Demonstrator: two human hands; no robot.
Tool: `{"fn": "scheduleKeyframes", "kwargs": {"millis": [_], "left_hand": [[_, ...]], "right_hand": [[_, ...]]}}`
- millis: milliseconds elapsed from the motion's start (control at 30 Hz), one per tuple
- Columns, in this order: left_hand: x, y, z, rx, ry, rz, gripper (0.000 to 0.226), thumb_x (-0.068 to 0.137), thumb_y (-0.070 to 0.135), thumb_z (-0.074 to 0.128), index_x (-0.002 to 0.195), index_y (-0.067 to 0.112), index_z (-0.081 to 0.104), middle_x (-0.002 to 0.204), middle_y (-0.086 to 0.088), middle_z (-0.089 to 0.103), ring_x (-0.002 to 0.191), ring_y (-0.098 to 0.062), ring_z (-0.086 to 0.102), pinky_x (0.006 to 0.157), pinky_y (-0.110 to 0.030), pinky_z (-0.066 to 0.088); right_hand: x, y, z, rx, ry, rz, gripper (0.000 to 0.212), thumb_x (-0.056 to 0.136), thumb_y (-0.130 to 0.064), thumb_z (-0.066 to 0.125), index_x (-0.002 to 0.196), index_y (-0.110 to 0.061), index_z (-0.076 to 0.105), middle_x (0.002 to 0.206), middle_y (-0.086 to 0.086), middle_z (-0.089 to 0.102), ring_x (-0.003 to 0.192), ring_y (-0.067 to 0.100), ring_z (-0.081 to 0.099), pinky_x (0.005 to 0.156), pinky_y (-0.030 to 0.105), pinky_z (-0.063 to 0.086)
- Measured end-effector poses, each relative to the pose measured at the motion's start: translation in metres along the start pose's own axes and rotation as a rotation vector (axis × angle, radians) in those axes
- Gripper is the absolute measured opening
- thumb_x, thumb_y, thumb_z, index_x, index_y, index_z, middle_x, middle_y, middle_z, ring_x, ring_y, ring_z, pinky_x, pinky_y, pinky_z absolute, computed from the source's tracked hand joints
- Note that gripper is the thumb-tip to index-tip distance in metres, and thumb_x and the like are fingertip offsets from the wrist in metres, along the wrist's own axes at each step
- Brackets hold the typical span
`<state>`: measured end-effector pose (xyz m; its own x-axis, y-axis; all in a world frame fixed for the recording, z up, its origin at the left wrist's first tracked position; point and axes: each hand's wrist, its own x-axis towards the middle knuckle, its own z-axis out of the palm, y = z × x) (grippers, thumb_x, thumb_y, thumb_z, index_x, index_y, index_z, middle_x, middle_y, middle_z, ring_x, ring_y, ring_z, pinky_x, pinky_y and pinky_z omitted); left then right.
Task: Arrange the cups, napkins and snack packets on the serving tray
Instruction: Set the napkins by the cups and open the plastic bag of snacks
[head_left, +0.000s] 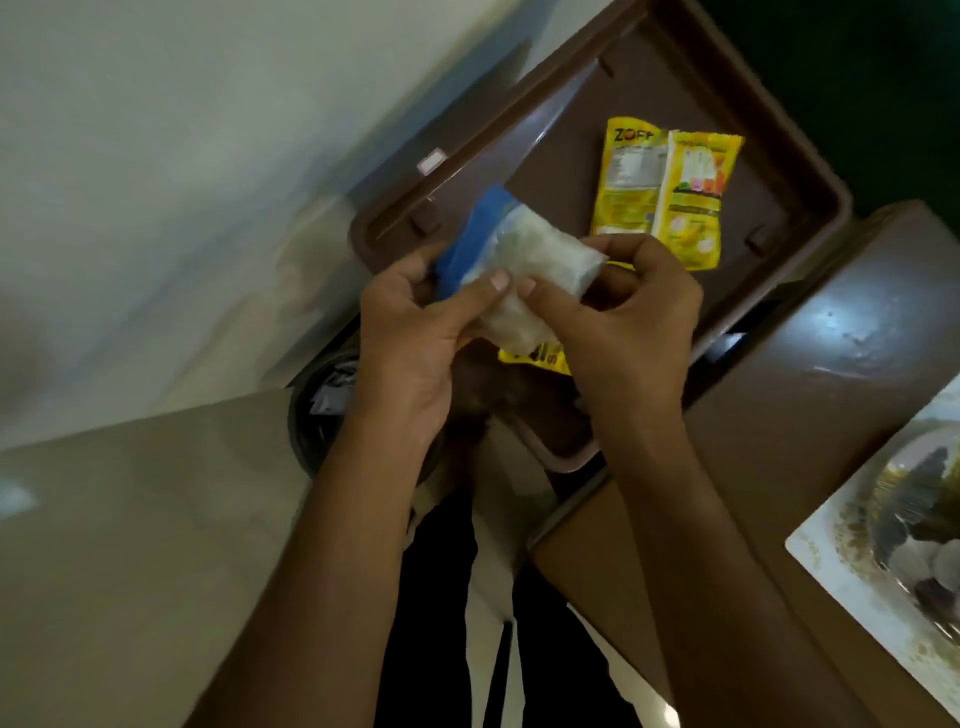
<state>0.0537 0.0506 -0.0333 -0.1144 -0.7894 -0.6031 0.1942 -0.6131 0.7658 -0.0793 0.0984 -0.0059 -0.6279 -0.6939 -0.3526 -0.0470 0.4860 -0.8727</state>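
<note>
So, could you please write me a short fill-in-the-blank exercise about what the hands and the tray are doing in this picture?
1. Both hands, the left hand and the right hand, hold one clear packet with a ____ edge.
2. The two packets lying on the tray are ____ in colour.
3. The serving tray is ____ in colour.

Missing words: blue; yellow; brown.

Tray (810, 171): brown plastic, smooth, slight sheen. Yellow packets (662, 192): glossy foil. Held pack (524, 265): clear crinkly film.
</note>
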Motion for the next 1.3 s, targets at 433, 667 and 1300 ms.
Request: {"fn": "scheduleKeyframes", "kwargs": {"millis": [433,667,1300], "left_hand": [[-0.042,-0.040,-0.104,-0.060,0.594,-0.104,0.041,0.081,0.008,0.091,0.106,0.007,0.059,0.109,-0.012,0.073,0.096,-0.033,0.076,0.081,-0.046,0.067],[-0.039,-0.091,-0.141,-0.128,0.726,-0.268,0.017,0.089,-0.008,0.075,0.080,0.004,0.067,0.084,-0.021,0.071,0.071,-0.027,0.065,0.071,-0.038,0.060],[0.003,-0.159,-0.198,0.280,0.456,-0.473,0.056,0.105,0.010,0.060,0.158,0.009,0.044,0.160,-0.017,0.051,0.145,-0.036,0.052,0.120,-0.043,0.044]], "right_hand": [[-0.072,0.034,0.101,-0.292,-0.255,-0.458,0.028,0.076,-0.002,0.072,0.101,-0.013,0.076,0.102,0.002,0.067,0.085,0.004,0.062,0.070,0.017,0.056],[-0.101,0.092,0.133,-0.498,-0.499,-0.493,0.018,0.093,-0.002,0.066,0.109,-0.001,0.074,0.109,0.011,0.052,0.087,-0.005,0.042,0.069,0.007,0.045],[-0.081,0.185,0.155,-0.781,-1.067,-0.078,0.072,0.097,0.011,0.048,0.162,-0.012,0.029,0.159,0.018,0.045,0.146,0.034,0.045,0.117,0.039,0.040]]}}
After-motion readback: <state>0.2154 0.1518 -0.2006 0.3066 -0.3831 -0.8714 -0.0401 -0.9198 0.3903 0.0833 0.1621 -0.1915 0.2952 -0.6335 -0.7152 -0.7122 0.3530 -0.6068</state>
